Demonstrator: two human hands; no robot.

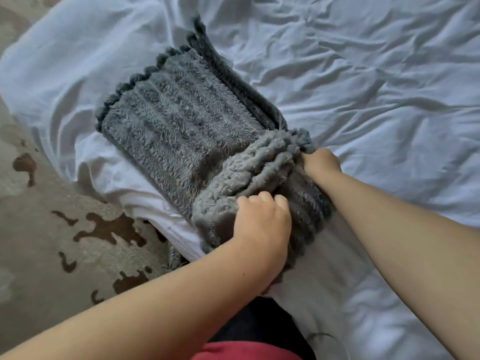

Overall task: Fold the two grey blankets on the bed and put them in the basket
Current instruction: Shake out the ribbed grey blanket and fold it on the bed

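Both left hand (pixel 262 219), right hand (pixel 322 161) gripping grey blanket (pixel 179 131) at rolled end, bed edge (pixel 135 196) left, rumpled sheet (pixel 376 74) right

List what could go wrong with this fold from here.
1. The grey blanket lies near the edge of the bed, above the rug; a pull that way might slide it off.
2. The left hand and right hand grip a bunched near end, so the fold may come out lumpy.
3. The far layers sit offset and may splay further.
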